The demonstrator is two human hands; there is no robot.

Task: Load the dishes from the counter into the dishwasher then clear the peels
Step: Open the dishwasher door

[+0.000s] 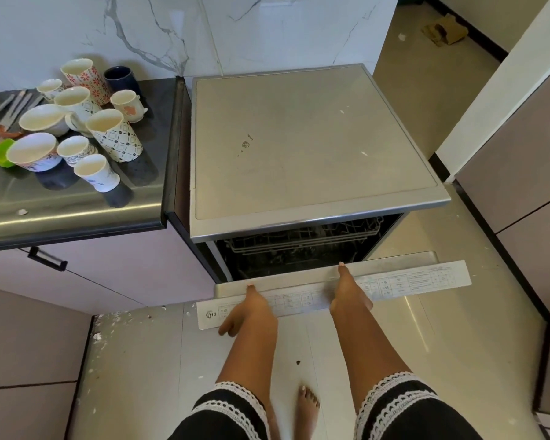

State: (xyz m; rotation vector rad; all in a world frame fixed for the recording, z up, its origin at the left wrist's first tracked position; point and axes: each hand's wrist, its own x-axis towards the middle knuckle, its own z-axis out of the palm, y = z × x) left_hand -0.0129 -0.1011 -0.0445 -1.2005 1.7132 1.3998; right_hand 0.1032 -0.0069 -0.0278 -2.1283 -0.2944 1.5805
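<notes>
**Desk:** What does the frame show?

**Photographer:** A person stands at a silver freestanding dishwasher [302, 147], both hands on the top edge of its part-open, grey hinged door [394, 277]. The left hand [251, 308] and right hand [346, 290] lie well apart along that edge, which runs left to right across the view. The fingers curl over the lip and the thumbs point toward the dark cavity. The hands hold nothing else.

**Desk:** And the dishes?

**Photographer:** A cluster of white patterned ceramic mugs [86, 122], mouths up, sits on the dark stone counter [77, 204], to the left of and beyond the hands. The left hand is nearer. A wire rack [302, 239] shows inside, unloaded as far as I can see. Loading has not begun, I judge. The door likely swings down toward the person first.
</notes>
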